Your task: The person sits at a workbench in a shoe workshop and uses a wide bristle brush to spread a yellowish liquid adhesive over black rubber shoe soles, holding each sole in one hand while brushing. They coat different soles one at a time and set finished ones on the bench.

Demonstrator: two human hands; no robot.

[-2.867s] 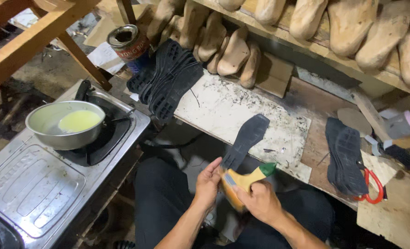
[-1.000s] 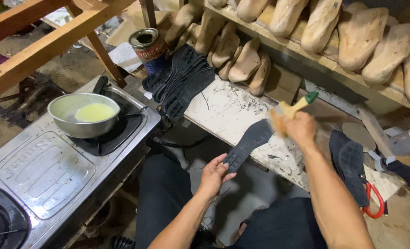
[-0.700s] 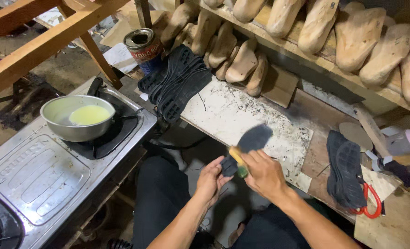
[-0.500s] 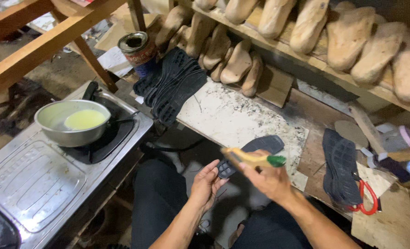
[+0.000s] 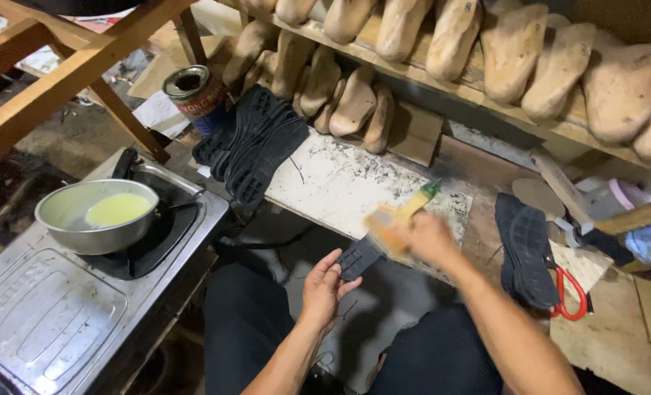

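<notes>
While the left hand point(image 5: 324, 287) pinched one end of a black sole point(image 5: 357, 257) in the middle of the frame, the sole stuck out flat, likely so it could be brushed. The right hand point(image 5: 422, 240) was wrapped round a brush point(image 5: 397, 219) just above it, blurry. At the left, a pan point(image 5: 95, 214) with yellow liquid sat on a stove point(image 5: 62, 307). An open tin point(image 5: 196, 97) stood at the upper left; I could not tell what was inside. More soles point(image 5: 256, 143) lay beside it
</notes>
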